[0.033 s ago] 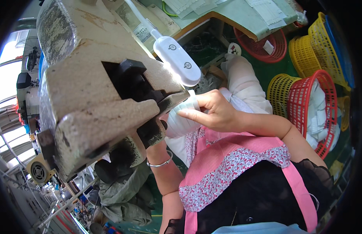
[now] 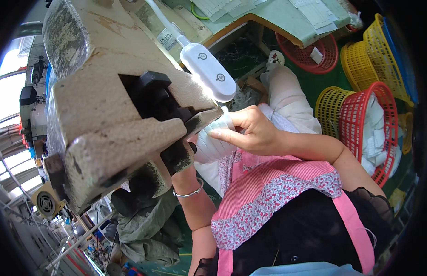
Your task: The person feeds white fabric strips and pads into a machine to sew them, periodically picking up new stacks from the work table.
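Note:
My right hand [image 2: 256, 132] is closed in a pinch, thumb and fingers pressed on a white strip of fabric [image 2: 227, 120] beside the tip of the sewing machine head [image 2: 117, 106]. Below that, pale layered white fabric [image 2: 211, 146] with line-like folds hangs between the machine and my lap. My left hand [image 2: 182, 175] reaches up behind the machine head; only its wrist end shows, with a silver bangle [image 2: 190, 189] on the forearm. Its fingers are hidden by the machine, and so is whatever they touch. A white lamp [image 2: 209, 71] lights the spot just above my right hand.
The green machine table [image 2: 264, 14] holds stacks of white pieces [image 2: 314, 16] at its far end. On the right stand a red basket [image 2: 356, 124] with white fabric in it, yellow baskets [image 2: 330, 108] and a red tub [image 2: 310, 64]. Grey-green cloth [image 2: 149, 230] hangs below the machine.

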`<action>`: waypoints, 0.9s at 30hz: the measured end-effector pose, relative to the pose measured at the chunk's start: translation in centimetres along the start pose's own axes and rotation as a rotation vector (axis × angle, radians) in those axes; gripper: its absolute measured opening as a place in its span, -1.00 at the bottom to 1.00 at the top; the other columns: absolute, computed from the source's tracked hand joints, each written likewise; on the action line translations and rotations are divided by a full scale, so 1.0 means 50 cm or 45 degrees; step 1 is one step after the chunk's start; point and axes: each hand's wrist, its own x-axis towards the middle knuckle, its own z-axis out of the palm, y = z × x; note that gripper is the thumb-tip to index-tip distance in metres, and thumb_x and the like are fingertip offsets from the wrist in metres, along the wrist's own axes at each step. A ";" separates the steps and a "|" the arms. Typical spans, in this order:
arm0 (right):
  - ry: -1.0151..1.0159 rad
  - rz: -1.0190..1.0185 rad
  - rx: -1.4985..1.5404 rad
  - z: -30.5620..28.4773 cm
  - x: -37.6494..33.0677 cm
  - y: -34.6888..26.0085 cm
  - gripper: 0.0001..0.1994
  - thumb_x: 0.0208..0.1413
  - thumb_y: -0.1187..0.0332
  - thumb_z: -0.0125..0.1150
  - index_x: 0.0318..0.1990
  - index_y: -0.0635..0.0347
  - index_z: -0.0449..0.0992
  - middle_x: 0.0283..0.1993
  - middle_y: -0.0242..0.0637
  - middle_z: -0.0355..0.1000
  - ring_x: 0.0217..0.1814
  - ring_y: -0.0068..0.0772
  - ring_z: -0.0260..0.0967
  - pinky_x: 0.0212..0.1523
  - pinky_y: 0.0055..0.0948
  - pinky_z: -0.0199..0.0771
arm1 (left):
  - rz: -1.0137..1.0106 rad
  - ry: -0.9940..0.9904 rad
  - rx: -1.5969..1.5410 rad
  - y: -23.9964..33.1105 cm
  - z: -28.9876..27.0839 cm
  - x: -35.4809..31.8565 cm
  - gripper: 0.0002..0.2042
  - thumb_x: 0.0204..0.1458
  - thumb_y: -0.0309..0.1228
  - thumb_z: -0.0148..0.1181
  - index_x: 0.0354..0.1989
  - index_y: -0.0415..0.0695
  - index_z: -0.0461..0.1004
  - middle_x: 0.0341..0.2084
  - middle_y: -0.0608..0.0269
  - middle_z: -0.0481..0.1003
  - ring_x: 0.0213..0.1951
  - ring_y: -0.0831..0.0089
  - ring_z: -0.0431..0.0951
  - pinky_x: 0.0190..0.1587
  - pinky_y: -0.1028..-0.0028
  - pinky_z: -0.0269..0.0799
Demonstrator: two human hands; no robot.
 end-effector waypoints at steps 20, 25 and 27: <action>0.040 0.044 0.077 0.009 0.006 -0.009 -0.86 0.15 0.40 0.32 -0.31 0.33 0.63 -0.50 -0.39 0.48 -0.44 -0.77 0.29 -0.45 -0.60 0.29 | -0.142 0.054 -0.139 0.006 -0.012 0.016 -0.72 -0.14 -0.68 0.35 -0.19 -0.34 0.56 -0.25 0.15 0.60 -0.23 0.45 0.58 -0.06 0.46 0.46; -0.007 0.084 0.077 0.011 0.009 -0.011 -0.84 0.15 0.39 0.31 -0.31 0.35 0.62 -0.48 -0.37 0.51 -0.43 -0.76 0.31 -0.42 -0.59 0.32 | -0.193 0.104 -0.269 -0.013 -0.015 0.012 -0.74 -0.15 -0.69 0.34 -0.21 -0.33 0.57 -0.26 0.16 0.60 -0.23 0.45 0.58 -0.07 0.48 0.45; -0.043 0.095 0.036 0.002 0.014 -0.013 -0.83 0.15 0.38 0.32 -0.31 0.36 0.62 -0.48 -0.36 0.52 -0.43 -0.75 0.32 -0.42 -0.58 0.33 | -0.270 0.149 -0.432 -0.020 -0.022 0.010 -0.76 -0.15 -0.69 0.34 -0.23 -0.33 0.58 -0.26 0.17 0.59 -0.23 0.45 0.57 -0.08 0.49 0.44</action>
